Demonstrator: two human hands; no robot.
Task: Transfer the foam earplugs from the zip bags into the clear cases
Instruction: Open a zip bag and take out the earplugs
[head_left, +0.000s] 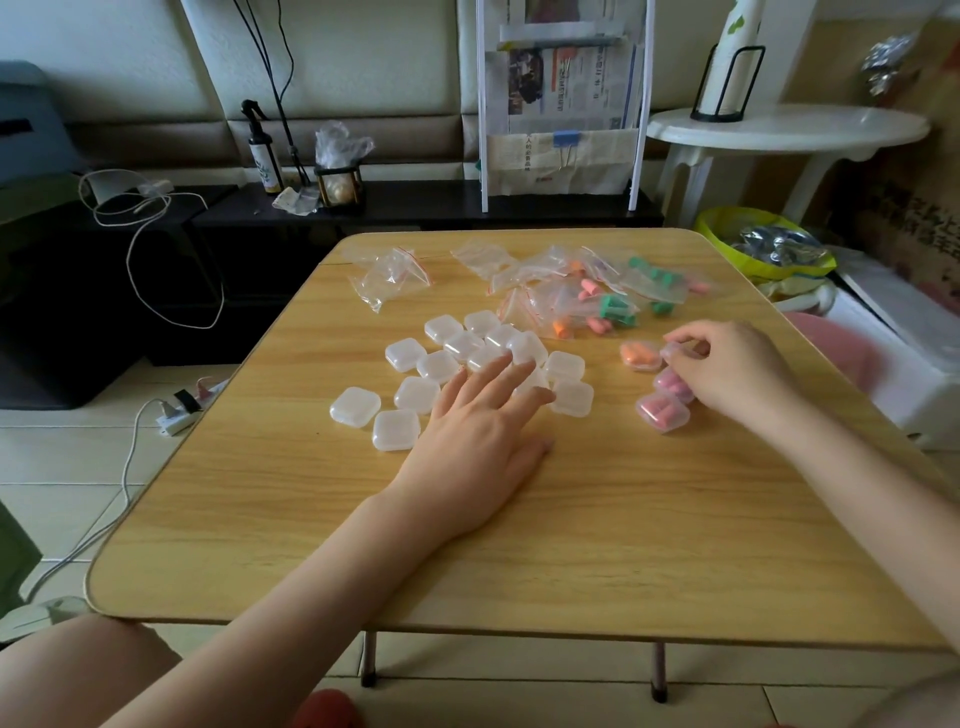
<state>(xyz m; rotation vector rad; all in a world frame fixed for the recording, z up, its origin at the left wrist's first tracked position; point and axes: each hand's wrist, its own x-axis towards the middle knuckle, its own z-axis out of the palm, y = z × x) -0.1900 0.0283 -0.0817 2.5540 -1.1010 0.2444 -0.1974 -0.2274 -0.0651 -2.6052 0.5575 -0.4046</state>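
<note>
- The desk (571, 519) is of light wood with rounded corners, and all the task things lie on its far half.
- The left hand (478, 441) lies flat, palm down, with straight spread fingers; the fingertips touch the near side of the empty cases (457, 364).
- These empty cases are small, square and clear, all closed, and they stand close together in a group near the middle of the desk.
- The right hand (727, 369) is near the right edge, with curled fingers; it pinches a clear case (675, 351) between thumb and fingertips.
- I cannot tell what is inside this pinched case, because the fingers cover most of it.
- Just left of it, touching or almost touching, lies an orange case (640, 356), closed, with orange earplugs inside.
- Under the right hand lie two pink cases (662, 411) with pink earplugs; the farther one is partly hidden by the fingers.
- The full bags (587, 291) lie in a loose heap toward the far right corner, with orange, pink and green earplugs visible through the plastic.
- The empty bags (389, 275) lie apart, near the far left corner, flat and crumpled, with red zip strips.
- Beyond the far edge stand a spray bottle (262, 150) on a dark shelf and a white rack (563, 104) with newspapers.
</note>
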